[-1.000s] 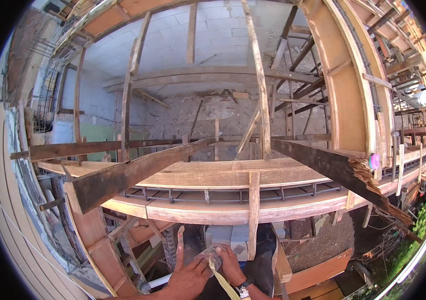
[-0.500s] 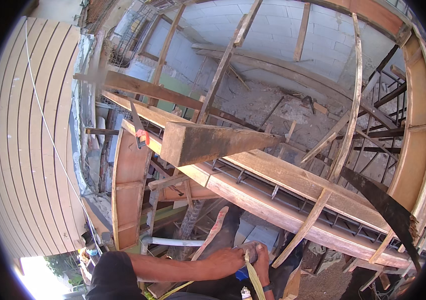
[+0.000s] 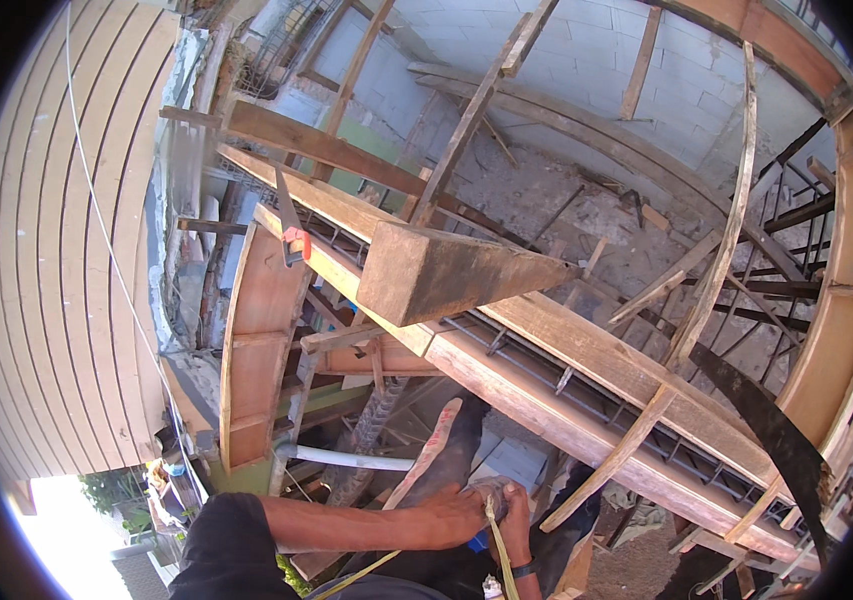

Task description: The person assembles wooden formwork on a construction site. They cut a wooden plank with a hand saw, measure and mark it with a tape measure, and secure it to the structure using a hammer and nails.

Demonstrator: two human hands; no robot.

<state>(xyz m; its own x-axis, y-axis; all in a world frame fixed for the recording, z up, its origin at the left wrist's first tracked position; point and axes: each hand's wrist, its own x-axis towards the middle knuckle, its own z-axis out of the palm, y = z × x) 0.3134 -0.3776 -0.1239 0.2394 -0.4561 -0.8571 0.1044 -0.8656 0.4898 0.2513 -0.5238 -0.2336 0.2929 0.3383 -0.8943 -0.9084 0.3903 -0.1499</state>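
My left hand and my right hand meet low in front of my body, both with fingers closed. Between them is a small greyish-brown object, largely covered by my fingers, so its kind cannot be made out. A yellow-green strap hangs down from between the hands. Another length of yellow-green strap runs across my lap beneath the left forearm. Something blue shows just under the hands. My right wrist wears a dark band.
A long wooden formwork beam with steel rebar inside crosses ahead. On it rest a thick timber and a red-handled handsaw. A slanted wooden strut stands right of my hands; a white pipe lies left. Corrugated roofing fills the far left.
My view has tilted slightly, so the beam and timber sit farther right in the picture. Both hands stay together at the same object, with the fingers shifted a little.
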